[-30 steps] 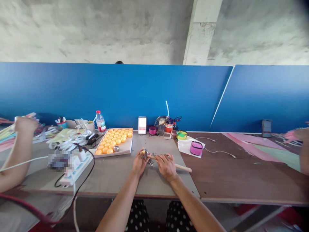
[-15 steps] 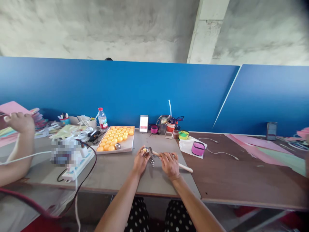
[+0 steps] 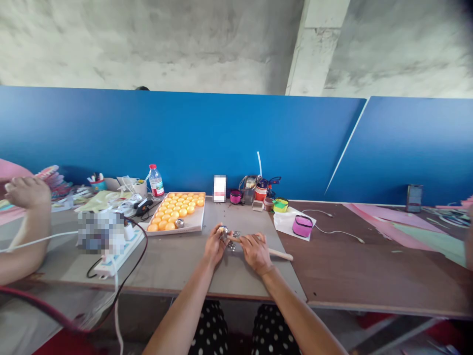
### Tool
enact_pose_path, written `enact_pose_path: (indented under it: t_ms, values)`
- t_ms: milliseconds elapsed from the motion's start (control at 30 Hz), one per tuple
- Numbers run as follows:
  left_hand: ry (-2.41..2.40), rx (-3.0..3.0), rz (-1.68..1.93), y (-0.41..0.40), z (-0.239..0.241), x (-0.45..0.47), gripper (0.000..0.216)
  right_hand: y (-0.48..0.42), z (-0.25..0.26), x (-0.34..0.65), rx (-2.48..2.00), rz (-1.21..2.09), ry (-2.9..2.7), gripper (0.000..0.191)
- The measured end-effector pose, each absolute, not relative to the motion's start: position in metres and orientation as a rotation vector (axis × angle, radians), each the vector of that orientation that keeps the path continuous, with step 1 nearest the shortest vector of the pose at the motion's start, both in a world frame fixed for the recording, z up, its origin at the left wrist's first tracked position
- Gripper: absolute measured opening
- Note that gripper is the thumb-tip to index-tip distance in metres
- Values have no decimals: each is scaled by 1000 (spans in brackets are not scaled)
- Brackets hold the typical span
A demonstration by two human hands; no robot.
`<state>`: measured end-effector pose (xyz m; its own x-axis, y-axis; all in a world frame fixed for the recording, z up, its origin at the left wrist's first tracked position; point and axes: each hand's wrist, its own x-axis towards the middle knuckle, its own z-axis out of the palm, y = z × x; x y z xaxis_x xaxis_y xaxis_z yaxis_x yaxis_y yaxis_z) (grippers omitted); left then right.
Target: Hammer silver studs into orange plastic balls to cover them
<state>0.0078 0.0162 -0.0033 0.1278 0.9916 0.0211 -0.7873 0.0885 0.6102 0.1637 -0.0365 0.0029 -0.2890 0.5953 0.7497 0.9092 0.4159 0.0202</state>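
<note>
My left hand (image 3: 216,245) pinches a small ball (image 3: 222,230), silvery on its surface with a bit of orange-yellow showing. My right hand (image 3: 257,250) is closed round a long pale wooden stick (image 3: 280,254), like a tool handle. One end of it reaches the ball at my left fingertips; the other sticks out to the right. What sits at the tip is too small to make out. Between my hands, shiny silver pieces (image 3: 232,245) lie on the grey board. Behind my left hand, a shallow tray (image 3: 198,220) holds many orange balls (image 3: 183,212) and one silver-covered ball (image 3: 179,223).
A power strip (image 3: 121,252) with cables lies left, near a bottle (image 3: 155,182). A phone (image 3: 219,189) stands by the blue partition (image 3: 236,133). A purple pouch (image 3: 302,225) rests on white paper to the right. Another person's arm (image 3: 31,231) is at the far left.
The stick has shifted and turned slightly in my right hand; a round grey disc seen by the ball earlier no longer shows. The other person's hand at the left moved a little.
</note>
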Motion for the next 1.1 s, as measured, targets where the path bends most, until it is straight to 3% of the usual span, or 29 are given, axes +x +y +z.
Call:
enact_pose_path:
  t_ms: [367, 833, 1100]
  values:
    - [519, 559, 1390, 16, -3, 8, 21, -27, 5, 164, -1411, -624, -1746, 19]
    - [579, 550, 1388, 14, 1, 8, 21, 12, -18, 201, -1983, -441, -1571, 18]
    - [576, 553, 1368, 13, 2, 8, 22, -1, -14, 193, -1697, -445, -1712, 23]
